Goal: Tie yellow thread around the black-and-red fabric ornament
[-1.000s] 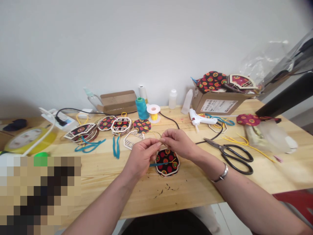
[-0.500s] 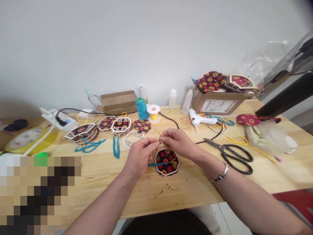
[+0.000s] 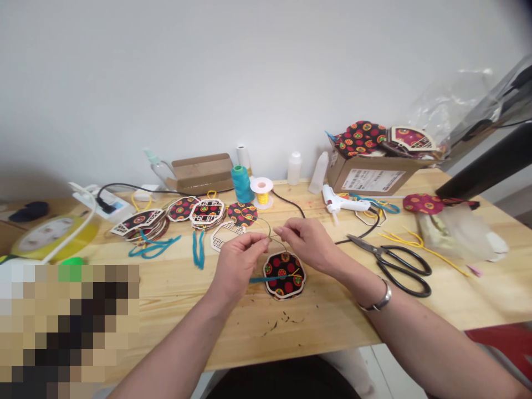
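My left hand (image 3: 241, 260) pinches a thin yellow cord (image 3: 269, 228) between thumb and forefinger. Just to its right, my right hand (image 3: 310, 244) has thumb and fingers pressed together on a stretch of the same cord, the exact grip partly hidden. Below both hands, a patterned fabric ornament with a pale wooden frame (image 3: 285, 285) lies on the table. A blue tassel cord (image 3: 260, 280) reaches from its middle toward my left hand. Behind stands a spool of yellow cord (image 3: 262, 194), beside a teal thread cone (image 3: 241, 185).
Black-handled scissors (image 3: 399, 266) lie right of my right arm, with a white glue gun (image 3: 343, 205) behind them. Finished-looking ornaments (image 3: 206, 212) sit at the left. A cardboard box (image 3: 366, 174) holds more pieces. Dark scraps (image 3: 285, 318) dot the table's front.
My hands have parted slightly, with my right hand moving a little to the right. More cord shows between and above the fingers.
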`<state>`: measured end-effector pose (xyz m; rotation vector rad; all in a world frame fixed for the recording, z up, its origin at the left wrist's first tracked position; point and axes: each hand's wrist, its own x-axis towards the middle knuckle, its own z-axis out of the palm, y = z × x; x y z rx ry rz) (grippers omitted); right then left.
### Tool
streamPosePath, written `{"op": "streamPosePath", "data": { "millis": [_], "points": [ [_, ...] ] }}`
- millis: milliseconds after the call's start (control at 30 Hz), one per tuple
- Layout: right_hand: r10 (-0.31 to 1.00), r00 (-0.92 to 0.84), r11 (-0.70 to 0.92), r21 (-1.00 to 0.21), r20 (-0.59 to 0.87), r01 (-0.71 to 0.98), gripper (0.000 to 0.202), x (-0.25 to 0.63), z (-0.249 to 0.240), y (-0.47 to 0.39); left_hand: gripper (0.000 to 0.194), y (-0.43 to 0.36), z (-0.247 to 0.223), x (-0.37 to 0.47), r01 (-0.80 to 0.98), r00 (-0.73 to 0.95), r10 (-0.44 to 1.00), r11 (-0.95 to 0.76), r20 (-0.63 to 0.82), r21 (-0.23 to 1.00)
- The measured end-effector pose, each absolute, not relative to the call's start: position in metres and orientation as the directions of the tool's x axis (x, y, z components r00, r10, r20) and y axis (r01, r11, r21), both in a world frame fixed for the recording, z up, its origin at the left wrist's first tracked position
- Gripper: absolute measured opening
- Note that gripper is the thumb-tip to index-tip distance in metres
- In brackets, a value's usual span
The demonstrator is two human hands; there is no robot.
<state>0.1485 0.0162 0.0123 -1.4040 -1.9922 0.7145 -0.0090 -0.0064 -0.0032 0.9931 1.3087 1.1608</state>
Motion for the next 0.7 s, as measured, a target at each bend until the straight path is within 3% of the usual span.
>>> {"op": "streamPosePath", "data": {
  "millis": [100, 200, 367, 467, 567, 700],
  "points": [
    [0.935, -0.273, 0.352, -0.695, 0.227, 0.627, 0.036, 0.145, 0.017, 0.009, 0.016, -0.006, -0.003, -0.009, -0.055, -0.089, 0.982, 0.163, -0.167, 0.985],
    [0.874, -0.357, 0.486, -0.567, 0.330, 0.665, 0.030, 0.141, 0.017, 0.000, 0.018, -0.005, -0.003, -0.008, -0.100, -0.114, 0.972, 0.194, -0.205, 0.976],
    [0.616, -0.624, 0.730, -0.050, 0.481, 0.682, 0.021, 0.135, 0.006, -0.010, 0.017, -0.005, -0.003, -0.008, -0.215, -0.087, 0.960, 0.243, -0.267, 0.946],
    [0.490, -0.738, 0.772, 0.162, 0.463, 0.614, 0.020, 0.132, 0.001, -0.013, 0.017, -0.005, -0.001, -0.009, -0.282, -0.022, 0.945, 0.307, -0.326, 0.909],
    [0.443, -0.788, 0.797, 0.215, 0.427, 0.564, 0.023, 0.131, 0.001, -0.013, 0.017, -0.004, 0.002, -0.011, -0.325, 0.019, 0.933, 0.346, -0.359, 0.880],
    [0.430, -0.826, 0.850, 0.143, 0.365, 0.506, 0.022, 0.132, 0.005, -0.011, 0.016, -0.004, 0.002, -0.011, -0.359, 0.013, 0.931, 0.346, -0.366, 0.867]
  ]
}}
